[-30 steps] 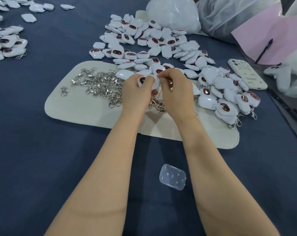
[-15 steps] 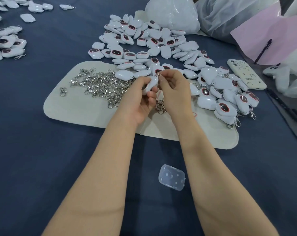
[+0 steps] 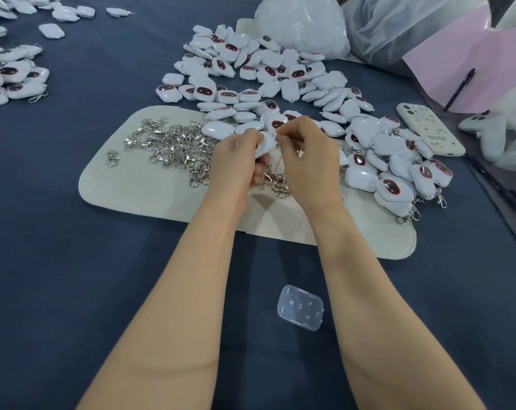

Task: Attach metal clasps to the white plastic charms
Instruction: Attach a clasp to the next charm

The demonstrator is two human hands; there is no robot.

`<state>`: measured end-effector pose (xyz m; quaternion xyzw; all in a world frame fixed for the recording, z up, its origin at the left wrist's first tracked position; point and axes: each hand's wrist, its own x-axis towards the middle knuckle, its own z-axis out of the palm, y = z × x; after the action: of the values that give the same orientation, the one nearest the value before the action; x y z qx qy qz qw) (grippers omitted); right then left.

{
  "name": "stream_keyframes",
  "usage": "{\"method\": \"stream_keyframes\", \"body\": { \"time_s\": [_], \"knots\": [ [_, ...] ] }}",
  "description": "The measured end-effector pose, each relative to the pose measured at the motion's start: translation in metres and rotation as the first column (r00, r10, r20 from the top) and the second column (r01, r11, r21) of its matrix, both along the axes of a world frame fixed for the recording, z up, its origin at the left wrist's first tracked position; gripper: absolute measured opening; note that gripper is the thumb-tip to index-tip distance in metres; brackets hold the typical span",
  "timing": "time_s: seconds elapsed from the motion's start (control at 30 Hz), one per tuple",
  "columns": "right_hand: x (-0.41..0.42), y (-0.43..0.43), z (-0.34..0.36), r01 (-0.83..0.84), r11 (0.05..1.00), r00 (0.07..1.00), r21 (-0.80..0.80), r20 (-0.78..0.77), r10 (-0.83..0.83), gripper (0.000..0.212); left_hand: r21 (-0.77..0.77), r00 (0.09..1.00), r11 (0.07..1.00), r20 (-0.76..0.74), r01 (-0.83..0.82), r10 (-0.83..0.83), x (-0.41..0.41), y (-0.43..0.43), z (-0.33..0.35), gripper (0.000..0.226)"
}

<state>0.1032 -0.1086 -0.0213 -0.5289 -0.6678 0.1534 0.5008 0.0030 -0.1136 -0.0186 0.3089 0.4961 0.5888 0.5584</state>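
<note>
My left hand [image 3: 236,164] grips a white plastic charm [image 3: 267,144] above the cream mat [image 3: 150,190]. My right hand [image 3: 310,161] pinches something small at the charm's top edge; the clasp itself is mostly hidden by the fingers. A heap of silver metal clasps [image 3: 176,146] lies on the mat to the left of my hands, and a few more clasps [image 3: 277,182] lie just under them. Loose white charms with dark red-rimmed faces [image 3: 259,75] are spread behind the mat. Charms with clasps attached [image 3: 398,179] are piled on the right.
A small clear plastic case [image 3: 300,311] sits on the blue cloth between my forearms. A white phone [image 3: 429,128] lies at the right, with a pink sheet and pen [image 3: 460,84] behind it. Plastic bags [image 3: 304,22] stand at the back. More charms [image 3: 11,78] lie far left.
The charm has been turned in my left hand, from face up to edge on. My right hand's fingertips stay at its top edge, and both hands have shifted only slightly.
</note>
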Motion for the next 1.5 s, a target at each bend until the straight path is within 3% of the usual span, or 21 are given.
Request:
{"method": "stream_keyframes", "body": {
  "time_s": [0.07,0.17,0.23,0.3,0.37,0.47,0.57,0.67,0.8,1.03,1.13,1.23,1.33,1.5],
  "knots": [
    [0.002,0.0,0.0,-0.015,1.0,0.999,-0.01,0.045,0.015,0.008,0.089,0.968,0.995,-0.242,-0.047,0.068,0.0,-0.001,-0.001,0.014],
    [0.004,0.001,-0.002,-0.05,0.998,0.989,-0.034,0.135,0.054,0.008,0.213,0.839,0.974,-0.514,-0.074,0.176,0.002,-0.006,-0.002,0.01],
    [0.005,0.002,-0.003,-0.056,0.996,0.989,-0.072,0.135,0.065,0.01,0.275,0.782,0.959,-0.583,-0.068,0.222,0.004,-0.008,-0.004,0.011],
    [0.005,0.003,-0.004,-0.063,0.99,0.997,-0.127,0.035,0.068,0.018,0.269,0.795,0.961,-0.571,-0.055,0.206,0.006,-0.008,-0.004,0.014],
    [0.003,0.003,-0.004,-0.067,0.98,0.995,-0.186,-0.082,0.052,0.019,0.187,0.891,0.981,-0.436,-0.052,0.13,0.007,-0.005,-0.004,0.013],
    [0.0,0.004,-0.003,-0.081,0.964,0.971,-0.252,-0.237,0.02,0.009,0.027,0.999,1.0,-0.041,-0.007,0.008,0.006,-0.002,-0.001,0.016],
    [-0.003,0.003,0.0,-0.158,0.953,0.89,-0.259,-0.455,0.024,0.007,-0.07,0.944,0.99,0.318,0.12,-0.092,0.003,-0.002,0.003,0.017],
    [-0.006,0.001,0.002,-0.161,0.965,0.841,-0.208,-0.54,0.024,0.01,-0.087,0.828,0.967,0.539,0.239,-0.156,-0.002,-0.002,0.005,0.013],
    [-0.008,0.002,0.003,-0.15,0.97,0.798,-0.192,-0.603,0.004,0.009,-0.082,0.745,0.944,0.637,0.32,-0.198,-0.004,-0.003,0.006,0.022],
    [-0.005,0.002,0.003,-0.208,0.955,0.799,-0.21,-0.599,0.043,0.009,-0.073,0.772,0.949,0.602,0.308,-0.204,-0.003,-0.002,0.004,0.016],
    [0.003,0.002,0.007,-0.214,0.951,0.868,-0.224,-0.489,0.08,0.009,-0.095,0.868,0.97,0.472,0.224,-0.154,-0.001,-0.001,0.003,0.016],
    [0.013,0.004,0.009,-0.189,0.956,0.951,-0.226,-0.285,0.12,0.007,-0.049,0.998,0.998,0.047,0.049,-0.047,0.003,0.0,0.0,0.02],
    [0.017,0.004,0.009,-0.162,0.962,0.983,-0.22,-0.123,0.138,0.004,0.08,0.966,0.996,-0.252,-0.042,0.061,0.004,-0.001,-0.003,0.018],
    [0.018,0.004,0.008,-0.153,0.972,0.98,-0.177,0.096,0.172,0.008,0.189,0.852,0.98,-0.5,-0.065,0.152,0.002,-0.002,-0.004,0.016]
  ]
}}
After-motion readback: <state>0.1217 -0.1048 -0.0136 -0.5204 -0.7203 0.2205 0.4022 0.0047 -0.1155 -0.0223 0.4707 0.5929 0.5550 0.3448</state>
